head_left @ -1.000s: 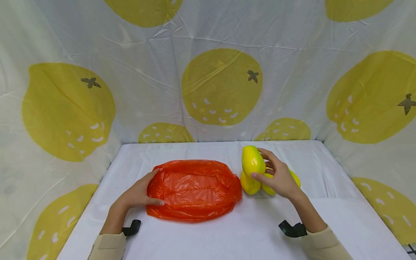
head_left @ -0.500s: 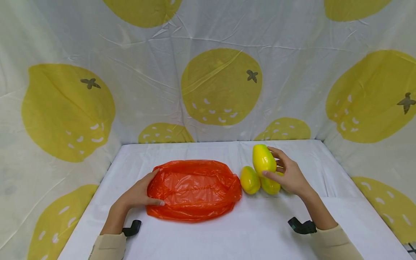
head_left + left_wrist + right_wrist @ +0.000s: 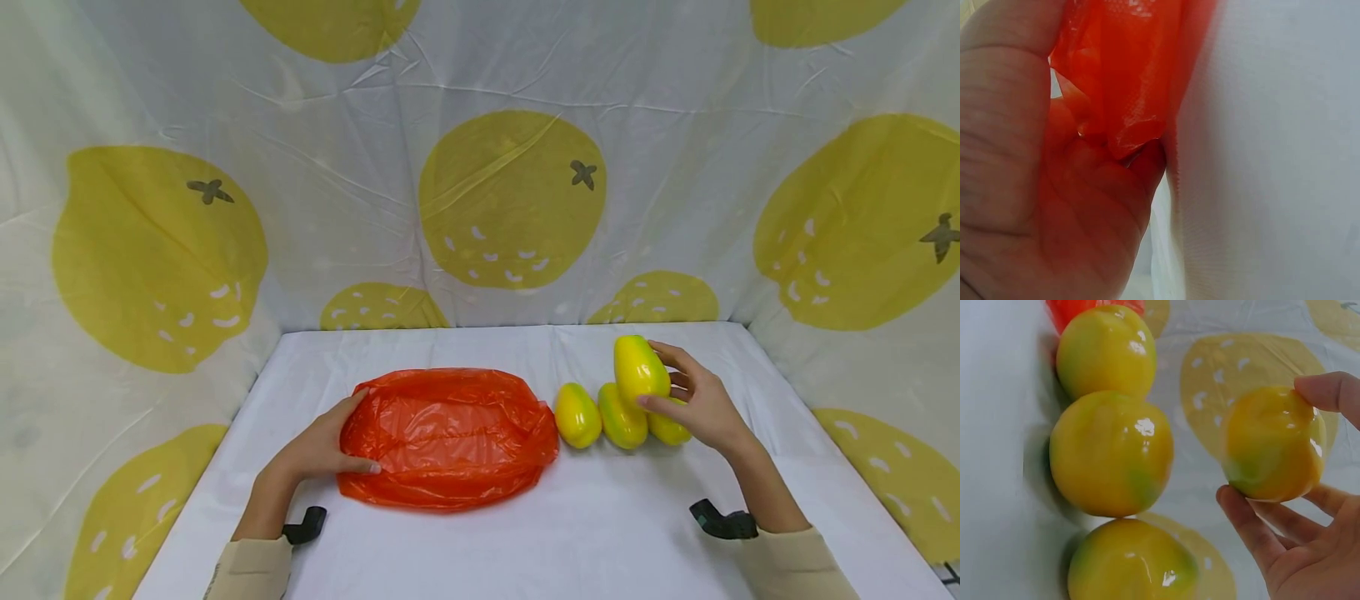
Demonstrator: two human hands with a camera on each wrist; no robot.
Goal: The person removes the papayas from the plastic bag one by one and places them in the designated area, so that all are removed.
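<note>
A red plastic bag (image 3: 446, 437) lies on the white cloth, its mouth spread open upward. My left hand (image 3: 318, 446) holds its left side, thumb at the near rim and fingers at the far rim; in the left wrist view, the thin red film (image 3: 1138, 69) runs between thumb and fingers. Between the thumb and fingertips of my right hand (image 3: 708, 410) is a glossy yellow-green mango (image 3: 637, 367), raised above the others. Below it, three similar mangoes stand in a row: a left one (image 3: 577, 415), a middle one (image 3: 622, 417) and a right one (image 3: 667, 429), partly hidden.
The leftmost mango sits close beside the bag's right end. White cloth (image 3: 480, 554) covers the table, and a lemon-print curtain (image 3: 360, 200) walls it in at the back and both sides. A dark camera mount (image 3: 723, 521) sticks out from the right wrist.
My right hand has moved to the right with the mango, from over the leftmost mango to over the right end of the row. The left hand and the bag have stayed put.
</note>
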